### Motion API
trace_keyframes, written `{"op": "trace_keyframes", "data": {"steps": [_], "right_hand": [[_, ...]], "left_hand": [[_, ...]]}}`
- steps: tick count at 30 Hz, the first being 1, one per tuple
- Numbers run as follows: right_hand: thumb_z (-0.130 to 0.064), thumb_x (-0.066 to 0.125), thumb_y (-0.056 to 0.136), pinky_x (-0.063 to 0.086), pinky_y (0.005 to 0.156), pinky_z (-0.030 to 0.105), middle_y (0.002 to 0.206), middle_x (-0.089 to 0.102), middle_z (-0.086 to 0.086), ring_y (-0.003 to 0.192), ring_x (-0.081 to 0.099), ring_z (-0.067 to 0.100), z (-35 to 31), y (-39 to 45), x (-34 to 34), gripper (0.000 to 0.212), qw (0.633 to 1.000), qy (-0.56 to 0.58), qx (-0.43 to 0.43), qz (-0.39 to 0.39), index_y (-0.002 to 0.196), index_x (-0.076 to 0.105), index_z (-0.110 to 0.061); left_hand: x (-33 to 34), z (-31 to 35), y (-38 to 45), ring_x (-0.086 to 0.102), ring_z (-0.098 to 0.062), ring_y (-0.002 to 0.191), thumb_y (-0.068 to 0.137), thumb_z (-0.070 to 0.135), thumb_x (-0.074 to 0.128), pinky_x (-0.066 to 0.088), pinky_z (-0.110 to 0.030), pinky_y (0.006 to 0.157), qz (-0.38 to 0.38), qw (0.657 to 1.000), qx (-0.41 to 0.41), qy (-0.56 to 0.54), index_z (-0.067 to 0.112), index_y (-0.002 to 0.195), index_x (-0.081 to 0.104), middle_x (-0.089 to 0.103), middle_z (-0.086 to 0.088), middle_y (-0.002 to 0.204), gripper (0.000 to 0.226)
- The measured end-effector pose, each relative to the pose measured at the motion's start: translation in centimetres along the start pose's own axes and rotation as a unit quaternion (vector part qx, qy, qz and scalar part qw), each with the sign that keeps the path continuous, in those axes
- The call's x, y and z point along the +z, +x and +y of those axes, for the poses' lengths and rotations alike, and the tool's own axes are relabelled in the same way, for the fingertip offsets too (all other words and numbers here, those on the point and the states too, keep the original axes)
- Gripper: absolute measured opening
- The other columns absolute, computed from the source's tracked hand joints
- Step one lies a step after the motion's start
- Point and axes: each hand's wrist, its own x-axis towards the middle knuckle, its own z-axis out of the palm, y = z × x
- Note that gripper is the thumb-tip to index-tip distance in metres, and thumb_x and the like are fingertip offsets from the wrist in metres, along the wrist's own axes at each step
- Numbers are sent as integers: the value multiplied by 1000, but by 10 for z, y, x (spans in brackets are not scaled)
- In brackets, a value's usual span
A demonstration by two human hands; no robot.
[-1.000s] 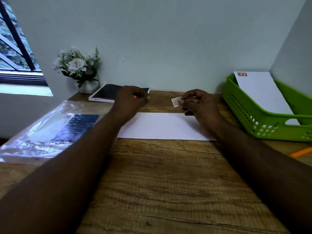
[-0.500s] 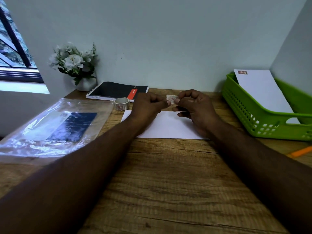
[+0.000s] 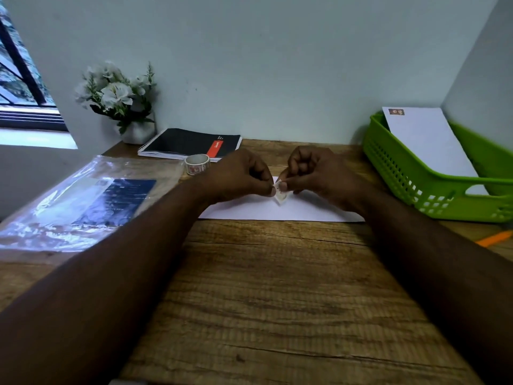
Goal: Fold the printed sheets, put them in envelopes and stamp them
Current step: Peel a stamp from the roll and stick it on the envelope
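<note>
A white envelope lies flat on the wooden desk in the middle. Just above it, my left hand and my right hand meet, both pinching a small stamp between fingertips. The stamp hangs tilted over the envelope's middle. A roll of stamps stands on the desk to the left of my left hand. A stamped white envelope leans in the green basket at the right.
A clear plastic bag with a dark blue sheet inside covers the left of the desk. A black spiral notebook and a white flower pot sit at the back left. An orange pen lies at the right edge.
My left hand came from the stamp roll by the notebook to the stamp in my right hand. Both hands then lowered it toward the envelope.
</note>
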Motion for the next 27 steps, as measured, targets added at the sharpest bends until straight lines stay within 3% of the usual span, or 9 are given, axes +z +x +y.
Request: {"op": "trace_keyframes", "data": {"steps": [3, 6, 8, 12, 15, 17, 21, 24, 27], "right_hand": [[7, 75, 72, 51, 64, 37, 85, 65, 31, 77, 69, 19, 1, 1, 1, 30, 999, -25, -17, 15, 75, 51, -10], [6, 76, 72, 51, 61, 34, 84, 66, 29, 77, 67, 26, 5, 3, -8, 31, 997, -19, -18, 76, 74, 51, -12], [7, 77, 70, 52, 61, 33, 79, 60, 31, 74, 65, 26, 9, 4, -17, 34, 992, -6, -8, 125, 73, 50, -13], [9, 77, 68, 51, 56, 29, 58, 54, 4, 60, 63, 16, 15, 3, -34, 38, 984, 31, 5, 175, 70, 48, -16], [7, 76, 71, 51, 54, 28, 63, 58, 10, 62, 67, 20, 15, -1, -43, 36, 982, 48, 10, 183, 71, 48, -17], [6, 75, 72, 51, 54, 27, 68, 59, 14, 63, 69, 20, 13, -4, -45, 35, 980, 60, 22, 190, 73, 48, -16], [7, 72, 75, 46, 57, 30, 73, 63, 14, 68, 70, 18, 8, -10, -43, 33, 975, 86, 34, 202, 74, 48, -16], [4, 75, 71, 42, 60, 32, 72, 62, 8, 77, 67, 23, 4, -14, -37, 35, 973, 89, 42, 211, 70, 48, -19], [1, 77, 70, 40, 58, 30, 65, 55, 6, 68, 58, 22, 1, -26, -38, 35, 976, 67, 43, 204, 71, 49, -19]], "left_hand": [[1, 1, 0, 64, -5, 74, 77, 23, 79, 51, -31, 72, 7, 1000, -6, -1, 12, 87, 77, 74, 3, 81, 15], [7, -1, 4, 60, -9, 85, 83, 50, 66, 42, -24, 72, 138, 986, -49, 78, 17, 119, 66, 69, 0, 100, 49], [11, -3, 6, 60, -15, 99, 88, 50, 60, 42, -24, 81, 186, 974, -60, 118, 18, 131, 57, 66, -5, 113, 54], [26, 1, 4, 49, -12, 125, 90, 43, 61, 34, -20, 97, 69, 985, 13, 158, 23, 138, 49, 54, 2, 139, 53], [34, 11, 1, 44, -11, 130, 93, 36, 58, 30, -20, 101, -41, 979, 9, 199, 24, 137, 52, 48, 5, 144, 46], [34, 16, 2, 53, -14, 120, 91, 27, 56, 39, -25, 103, -22, 974, 3, 225, 20, 122, 66, 60, 3, 131, 33], [38, 21, 1, 61, -18, 93, 89, 32, 56, 52, -35, 83, 82, 956, 26, 282, 16, 92, 72, 69, -1, 99, 23], [44, 22, 0, 59, -13, 101, 89, 45, 60, 48, -30, 86, 60, 973, 61, 213, 19, 101, 72, 68, 3, 108, 30], [52, 23, 1, 53, -11, 117, 84, 57, 60, 43, -30, 98, -10, 978, 33, 205, 26, 121, 63, 60, 8, 128, 49]]}}
